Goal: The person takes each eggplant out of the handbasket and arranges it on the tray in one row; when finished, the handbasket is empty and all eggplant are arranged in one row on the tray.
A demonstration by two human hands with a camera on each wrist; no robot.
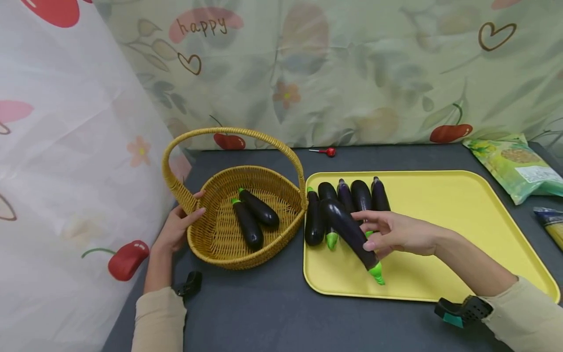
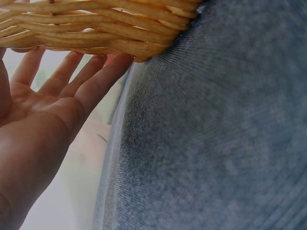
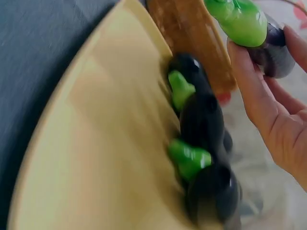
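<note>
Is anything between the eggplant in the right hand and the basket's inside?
Yes: between the held eggplant and there stand the basket's right rim and its handle's right end, plus another eggplant lying at the left of the tray.

Person's right hand is gripping an eggplant over the yellow tray — five more eggplants are lying along its left side. Left hand is holding the wicker basket — two eggplants are resting inside.
</note>
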